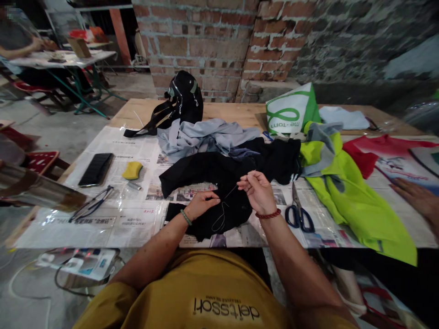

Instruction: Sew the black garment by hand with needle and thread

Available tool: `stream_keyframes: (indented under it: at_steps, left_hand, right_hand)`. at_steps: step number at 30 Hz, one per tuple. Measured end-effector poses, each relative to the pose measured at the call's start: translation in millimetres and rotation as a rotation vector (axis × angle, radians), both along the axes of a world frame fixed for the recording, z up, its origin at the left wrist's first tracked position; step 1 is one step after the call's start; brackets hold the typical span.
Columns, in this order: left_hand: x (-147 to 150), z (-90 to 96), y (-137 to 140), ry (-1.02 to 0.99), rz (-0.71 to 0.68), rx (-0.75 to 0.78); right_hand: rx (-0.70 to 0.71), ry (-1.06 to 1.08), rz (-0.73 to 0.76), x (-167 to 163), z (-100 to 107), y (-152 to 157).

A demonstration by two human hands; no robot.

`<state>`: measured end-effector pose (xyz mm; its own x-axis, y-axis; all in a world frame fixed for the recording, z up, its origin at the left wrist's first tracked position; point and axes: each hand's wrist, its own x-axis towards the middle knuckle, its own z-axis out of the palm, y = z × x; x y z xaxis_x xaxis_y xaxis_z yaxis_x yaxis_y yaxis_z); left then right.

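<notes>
A pale thread (pixel 220 219) runs between my two hands and hangs in a loose loop over black cloth. My left hand (pixel 201 204), with a green bead bracelet at the wrist, is closed in a pinch on the thread. Higher and to the right, my right hand (pixel 257 193) pinches the thread's other stretch; whether a needle is in its fingers is too small to tell. Beneath both hands lies a crumpled black garment (pixel 206 169). Scissors with dark blue handles (pixel 298 214) rest just right of my right hand.
Newspaper (pixel 116 228) covers the table. Left are a phone (pixel 96 169), a yellow sponge (pixel 132 170), glasses (pixel 92 204) and a metal bottle (pixel 37 187). Behind lie grey cloth (pixel 206 136), a black backpack (pixel 187 98) and a bag (pixel 291 109). Right: a neon jacket (pixel 353 196) and another person's hand (pixel 416 196).
</notes>
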<state>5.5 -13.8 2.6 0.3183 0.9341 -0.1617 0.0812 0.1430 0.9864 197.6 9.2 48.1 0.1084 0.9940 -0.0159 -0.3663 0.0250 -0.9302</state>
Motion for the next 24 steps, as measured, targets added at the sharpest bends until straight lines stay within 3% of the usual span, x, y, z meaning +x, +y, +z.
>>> stream_keyframes:
  at_steps: [14, 24]
  left_hand:
    - [1, -0.5, 1, -0.010, 0.030, -0.108]
    - [0, -4.1, 1, -0.002, 0.036, -0.094]
  right_hand:
    - [0.308, -0.156, -0.162, 43, 68, 28]
    - [0.352, -0.227, -0.315, 77, 79, 67]
